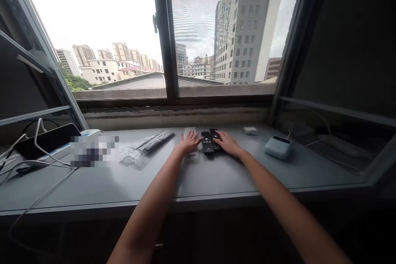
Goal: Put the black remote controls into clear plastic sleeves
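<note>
Two black remote controls lie side by side on the grey desk. Beside the left remote control (pixel 207 143), my left hand (pixel 188 142) rests with its fingers spread on a clear plastic bag (pixel 192 157). My right hand (pixel 227 142) lies over the right remote control (pixel 214 135), covering part of it, its fingers stretched out and touching the buttons side. Farther left are more remote controls in clear plastic wrapping (pixel 150 144), lying at a slant.
A light blue box-shaped device (pixel 277 147) and a white charger (pixel 251 130) with a cable stand at the right. At the left are a dark phone-like screen (pixel 49 140), white cables (pixel 46 194) and a blurred patch. A window (pixel 168 37) rises behind the desk (pixel 123 189).
</note>
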A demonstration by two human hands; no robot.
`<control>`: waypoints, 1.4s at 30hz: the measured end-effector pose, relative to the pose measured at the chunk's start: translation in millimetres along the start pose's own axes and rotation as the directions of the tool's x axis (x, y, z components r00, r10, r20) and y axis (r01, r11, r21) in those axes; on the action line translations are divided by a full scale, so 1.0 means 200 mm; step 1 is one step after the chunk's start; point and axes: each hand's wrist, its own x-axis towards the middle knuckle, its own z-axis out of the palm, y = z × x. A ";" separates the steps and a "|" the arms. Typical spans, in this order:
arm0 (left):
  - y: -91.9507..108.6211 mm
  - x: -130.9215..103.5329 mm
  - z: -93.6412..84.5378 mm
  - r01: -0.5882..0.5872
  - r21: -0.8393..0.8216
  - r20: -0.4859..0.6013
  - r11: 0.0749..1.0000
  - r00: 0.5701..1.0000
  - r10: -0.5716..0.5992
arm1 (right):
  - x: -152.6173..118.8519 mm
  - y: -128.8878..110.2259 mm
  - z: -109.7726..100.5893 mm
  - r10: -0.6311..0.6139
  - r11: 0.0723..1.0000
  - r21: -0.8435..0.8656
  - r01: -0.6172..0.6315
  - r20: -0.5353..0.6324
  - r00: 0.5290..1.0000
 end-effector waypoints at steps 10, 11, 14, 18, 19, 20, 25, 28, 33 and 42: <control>0.08 -0.02 0.02 0.065 -0.223 -0.215 0.973 0.970 -0.114 | 0.07 0.11 0.11 -0.067 0.996 0.059 0.064 0.061 0.996; 0.08 -0.02 0.00 0.063 -0.212 -0.295 0.975 0.947 -0.125 | 0.07 0.12 0.12 -0.075 0.995 0.068 0.072 0.052 0.996; 0.01 -0.06 -0.10 0.163 -0.145 -0.476 0.976 0.853 -0.213 | 0.08 0.13 0.14 -0.095 0.992 0.080 0.093 0.024 0.995; -0.27 -0.23 -0.19 0.404 -0.026 -0.446 0.914 0.814 -0.372 | 0.08 0.12 0.14 -0.090 0.993 0.079 0.087 0.030 0.996; -0.35 -0.28 -0.20 0.454 -0.007 -0.393 0.891 0.818 -0.420 | 0.08 0.11 0.14 -0.090 0.993 0.079 0.087 0.034 0.995; -0.43 -0.33 -0.20 0.486 -0.006 -0.318 0.874 0.828 -0.462 | 0.08 0.11 0.13 -0.089 0.993 0.078 0.086 0.037 0.995; -0.63 -0.48 -0.19 0.442 -0.130 -0.204 0.887 0.864 -0.460 | 0.07 0.09 0.12 -0.075 0.995 0.064 0.072 0.046 0.996; -0.60 -0.47 -0.21 0.450 -0.133 -0.198 0.883 0.861 -0.468 | 0.07 0.08 0.12 -0.076 0.996 0.051 0.074 0.044 0.996; -0.50 -0.42 -0.27 0.517 -0.068 -0.165 0.853 0.837 -0.521 | 0.08 0.10 0.14 -0.088 0.996 0.033 0.087 0.029 0.996; -0.54 -0.32 -0.37 0.522 -0.576 0.155 0.629 0.825 -0.543 | 0.06 0.10 0.14 -0.094 0.995 0.017 0.094 0.015 0.995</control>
